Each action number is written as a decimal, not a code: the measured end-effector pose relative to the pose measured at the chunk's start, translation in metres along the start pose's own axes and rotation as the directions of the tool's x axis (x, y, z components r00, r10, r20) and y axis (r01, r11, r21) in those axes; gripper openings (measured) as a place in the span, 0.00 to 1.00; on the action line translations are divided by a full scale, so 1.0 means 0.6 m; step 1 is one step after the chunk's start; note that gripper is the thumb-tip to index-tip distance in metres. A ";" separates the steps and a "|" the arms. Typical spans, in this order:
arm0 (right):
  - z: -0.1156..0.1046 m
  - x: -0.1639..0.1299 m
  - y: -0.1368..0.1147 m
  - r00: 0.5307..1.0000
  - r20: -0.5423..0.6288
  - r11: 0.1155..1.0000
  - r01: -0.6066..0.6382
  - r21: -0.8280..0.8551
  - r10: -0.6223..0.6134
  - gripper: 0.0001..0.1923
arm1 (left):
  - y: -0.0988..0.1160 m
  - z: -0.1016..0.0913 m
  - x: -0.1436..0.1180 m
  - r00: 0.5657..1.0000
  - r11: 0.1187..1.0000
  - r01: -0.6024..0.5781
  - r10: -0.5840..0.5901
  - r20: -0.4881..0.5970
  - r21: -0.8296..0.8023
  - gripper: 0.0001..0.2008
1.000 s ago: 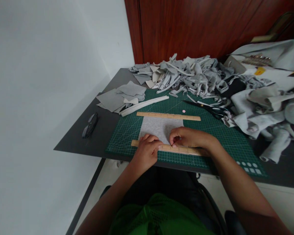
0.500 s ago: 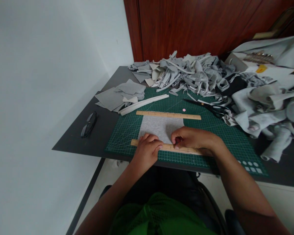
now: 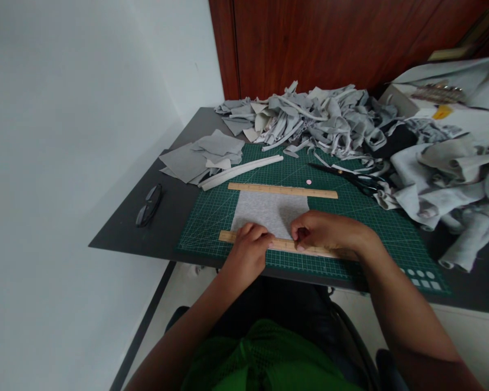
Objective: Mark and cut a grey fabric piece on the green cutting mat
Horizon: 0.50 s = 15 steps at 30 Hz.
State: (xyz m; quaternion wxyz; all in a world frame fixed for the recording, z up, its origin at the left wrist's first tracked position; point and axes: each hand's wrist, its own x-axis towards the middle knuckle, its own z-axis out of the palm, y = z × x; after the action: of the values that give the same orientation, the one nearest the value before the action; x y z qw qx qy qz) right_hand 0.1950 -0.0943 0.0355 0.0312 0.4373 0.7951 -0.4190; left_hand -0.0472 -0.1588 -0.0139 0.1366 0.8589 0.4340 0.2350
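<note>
Flatly — hands point(image 3: 248, 252) pressing wooden ruler point(image 3: 228, 237).

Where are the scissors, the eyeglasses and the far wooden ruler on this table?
scissors point(image 3: 352, 176), head view, on the dark blades near the pivot.
eyeglasses point(image 3: 149, 205), head view, on the frame between the lenses.
far wooden ruler point(image 3: 282, 190), head view, on the middle of its length.

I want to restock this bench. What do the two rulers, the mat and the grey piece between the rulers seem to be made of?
Near ruler and far ruler: likely wood or bamboo, pale tan and matte, with fine printed marks. Mat: probably vinyl or rubber cutting mat, dull green with a white grid. Grey piece: soft heathered fabric, perhaps jersey knit; weave too small to tell.
</note>
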 end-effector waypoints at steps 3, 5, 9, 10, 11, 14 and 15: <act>0.003 0.003 0.007 1.000 0.002 1.000 0.001 0.018 -0.001 0.04 | 0.013 0.001 -0.004 0.999 0.996 0.027 -0.030 0.030 0.084 0.17; 0.005 0.004 0.012 1.000 0.006 0.999 0.019 0.036 -0.019 0.04 | 0.022 0.005 -0.006 0.999 0.994 0.014 -0.019 0.049 0.109 0.21; 0.009 0.004 0.014 1.000 -0.003 0.999 0.016 0.036 -0.016 0.03 | 0.034 0.014 -0.007 0.997 0.990 -0.005 -0.006 0.079 0.138 0.23; 0.009 0.004 0.014 1.000 -0.010 1.000 0.004 0.030 -0.003 0.03 | 0.036 0.016 -0.006 0.997 0.989 0.014 -0.025 0.075 0.145 0.21; 0.009 0.004 0.014 1.000 -0.012 1.000 -0.005 0.027 0.006 0.03 | 0.039 0.017 -0.005 0.997 0.988 0.036 -0.047 0.067 0.147 0.19; 0.009 0.005 0.019 1.000 0.019 0.999 0.003 0.034 -0.003 0.04 | 0.044 0.016 -0.002 0.995 0.987 0.085 -0.091 0.037 0.133 0.15; 0.009 0.006 0.021 0.999 0.031 0.999 0.011 0.040 -0.012 0.04 | 0.046 0.015 -0.001 0.995 0.987 0.092 -0.096 0.031 0.130 0.13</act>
State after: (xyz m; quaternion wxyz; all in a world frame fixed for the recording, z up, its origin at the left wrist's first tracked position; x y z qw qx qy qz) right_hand 0.2001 -0.0922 0.0225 0.0323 0.4269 0.7884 -0.4417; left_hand -0.0238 -0.1755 -0.0098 0.0997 0.8487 0.4857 0.1839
